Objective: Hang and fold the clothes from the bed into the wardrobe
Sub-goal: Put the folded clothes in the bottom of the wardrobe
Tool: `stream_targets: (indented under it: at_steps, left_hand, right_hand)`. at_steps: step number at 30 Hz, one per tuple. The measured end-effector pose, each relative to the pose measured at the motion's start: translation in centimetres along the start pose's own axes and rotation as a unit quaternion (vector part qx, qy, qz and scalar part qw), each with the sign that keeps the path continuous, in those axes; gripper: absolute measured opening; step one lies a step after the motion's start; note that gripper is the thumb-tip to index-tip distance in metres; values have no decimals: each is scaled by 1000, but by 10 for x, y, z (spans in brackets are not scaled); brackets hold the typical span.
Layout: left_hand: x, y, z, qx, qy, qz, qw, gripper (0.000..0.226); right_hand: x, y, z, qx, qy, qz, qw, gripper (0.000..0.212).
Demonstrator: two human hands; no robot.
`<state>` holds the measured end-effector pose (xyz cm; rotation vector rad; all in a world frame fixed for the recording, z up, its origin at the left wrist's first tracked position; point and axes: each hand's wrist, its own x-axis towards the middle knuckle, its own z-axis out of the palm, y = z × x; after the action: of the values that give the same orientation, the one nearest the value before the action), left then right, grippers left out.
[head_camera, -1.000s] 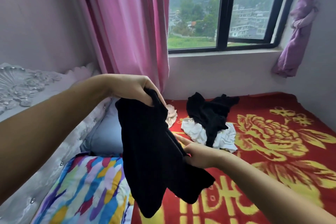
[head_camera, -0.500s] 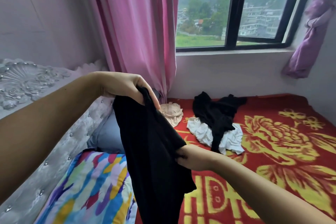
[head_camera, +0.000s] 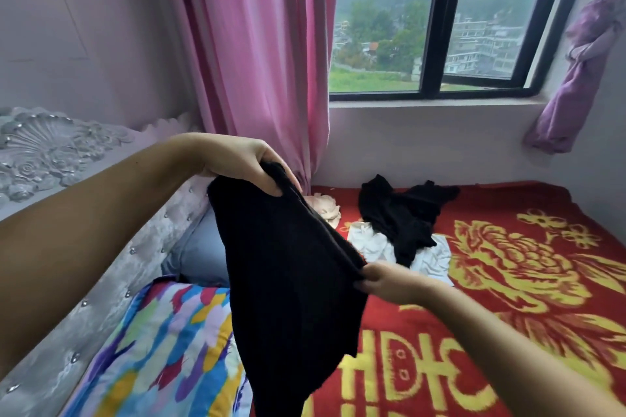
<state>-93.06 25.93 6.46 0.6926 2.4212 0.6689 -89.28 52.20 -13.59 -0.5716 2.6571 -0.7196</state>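
A black knit garment [head_camera: 288, 281] hangs in the air over the bed, stretched between both hands. My left hand [head_camera: 247, 162] grips its upper corner. Lower and to the right, my right hand [head_camera: 389, 281] pinches its other edge. On the red and gold blanket [head_camera: 525, 281] behind lie a second black garment [head_camera: 399, 213], a white garment [head_camera: 369, 244] under it and a pale pink piece [head_camera: 325, 206] near the curtain. No wardrobe is in view.
A silver carved headboard [head_camera: 50, 152] runs along the left. A multicoloured pillow [head_camera: 162, 342] and a grey-blue pillow [head_camera: 196, 254] lie below the garment. A pink curtain [head_camera: 257, 61] and a window [head_camera: 440, 27] stand behind the bed.
My right hand has slid along the black garment and pulled its edge out to the right, so the cloth is now spread wider. My left hand kept its grip.
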Motion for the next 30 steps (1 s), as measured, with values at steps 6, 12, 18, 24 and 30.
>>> stream_targets:
  at_steps: [6, 12, 18, 24, 30]
  left_hand:
    - [17, -34, 4, -71, 110, -38, 991, 13]
    - [47, -43, 4, -105, 153, -37, 982, 21]
    - [94, -72, 10, -153, 235, -30, 959, 12]
    - [170, -72, -5, 11, 428, -66, 901, 20]
    - [165, -39, -23, 99, 567, 62, 816, 28]
  right_hand:
    - [-25, 41, -45, 274, 221, 55, 935, 38]
    - [-38, 72, -52, 153, 182, 42, 970, 28]
    - [-25, 121, -73, -11, 213, 120, 970, 30]
    - [43, 142, -109, -182, 291, 209, 916, 17]
    - [58, 145, -159, -134, 465, 177, 857, 22]
